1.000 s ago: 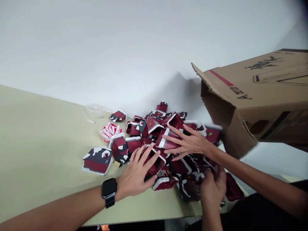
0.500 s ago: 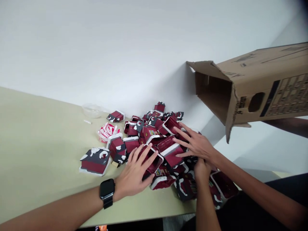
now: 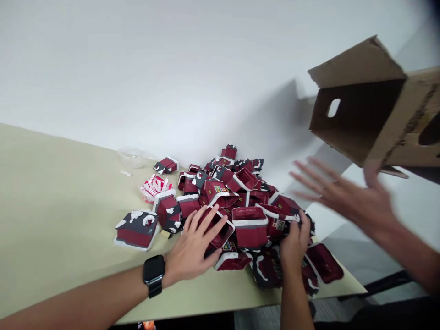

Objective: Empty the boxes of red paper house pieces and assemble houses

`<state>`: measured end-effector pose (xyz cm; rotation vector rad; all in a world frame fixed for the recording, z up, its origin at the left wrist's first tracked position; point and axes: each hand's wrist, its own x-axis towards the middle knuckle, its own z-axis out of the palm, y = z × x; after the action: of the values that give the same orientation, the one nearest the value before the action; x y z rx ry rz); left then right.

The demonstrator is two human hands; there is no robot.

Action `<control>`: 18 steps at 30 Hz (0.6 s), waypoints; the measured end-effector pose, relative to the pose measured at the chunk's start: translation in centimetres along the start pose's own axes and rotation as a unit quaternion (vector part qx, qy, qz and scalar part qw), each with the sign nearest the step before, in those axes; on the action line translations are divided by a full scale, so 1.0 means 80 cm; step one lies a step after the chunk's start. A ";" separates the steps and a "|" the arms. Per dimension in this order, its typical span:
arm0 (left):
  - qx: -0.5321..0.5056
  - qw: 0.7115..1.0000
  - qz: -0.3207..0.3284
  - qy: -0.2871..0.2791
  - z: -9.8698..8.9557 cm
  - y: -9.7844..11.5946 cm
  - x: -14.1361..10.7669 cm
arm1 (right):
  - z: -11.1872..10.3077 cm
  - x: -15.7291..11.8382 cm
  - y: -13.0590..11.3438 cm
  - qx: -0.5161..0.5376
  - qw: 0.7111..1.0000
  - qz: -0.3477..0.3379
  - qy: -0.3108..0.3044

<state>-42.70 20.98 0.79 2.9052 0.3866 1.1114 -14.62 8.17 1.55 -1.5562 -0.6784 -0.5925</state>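
A heap of small dark-red toy houses (image 3: 250,236) with grey, white-trimmed roofs lies on the table, several tipped with their hollow undersides showing. My left hand (image 3: 192,247), with a black watch at the wrist, rests open on the heap's near left side, fingers spread over one house. At the right side of the heap, my right hand (image 3: 294,243) presses against the houses, a finger and thumb apart; its other fingers are partly hidden. Another person's blurred hand (image 3: 350,201) is spread in the air to the right, off the heap.
A cardboard box (image 3: 364,110) with its mouth facing left hangs tilted at upper right. Red-and-white pieces (image 3: 156,187) fill a clear bowl left of the heap. Behind it stands another clear bowl (image 3: 132,158). One house (image 3: 136,229) sits apart on the table (image 3: 62,201), against a white wall.
The other person's hand has lifted off the heap and moved right. The box has shifted right and turned, showing more of its inside. More houses show at right; my left hand is still.
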 end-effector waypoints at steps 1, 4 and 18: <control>0.000 1.000 0.000 0.000 0.000 0.000 0.000 | -0.001 0.000 0.001 -0.003 1.000 0.006 0.009; 0.001 1.000 0.000 0.000 0.000 0.000 0.000 | -0.003 -0.001 0.002 -0.012 0.999 0.017 0.031; 0.003 1.000 0.001 0.005 -0.001 0.001 0.000 | -0.010 -0.011 0.010 -0.052 0.997 -0.005 0.049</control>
<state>-42.72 20.87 0.88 2.9066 0.3879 1.1284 -14.64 7.26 0.46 -1.6085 -0.5903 -0.7169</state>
